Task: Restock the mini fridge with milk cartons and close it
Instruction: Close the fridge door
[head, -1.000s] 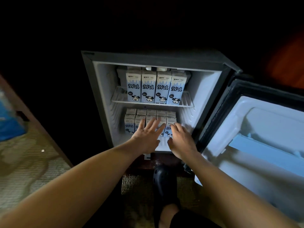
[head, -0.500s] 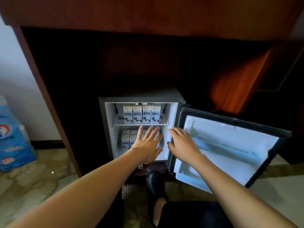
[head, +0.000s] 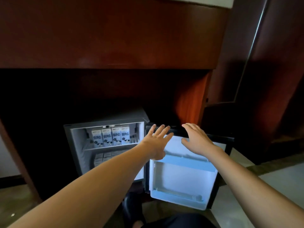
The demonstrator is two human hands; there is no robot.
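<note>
The left hand (head: 158, 142) and the right hand (head: 197, 139) are wide, fingers straight and spread, holding nothing. They are at the dark top edge of the open door (head: 181, 178), which has a smooth white plastic lining; contact cannot be told. Left of the left hand, the grey mini fridge (head: 74, 145) holds four upright, box-shaped milk cartons (head: 111, 137) on a wire shelf (head: 134, 139). A glossy red-brown wooden cabinet (head: 115, 38) is above.

head view | worn on head | looks forward and down | near open mini fridge (head: 79, 145) | only view
</note>
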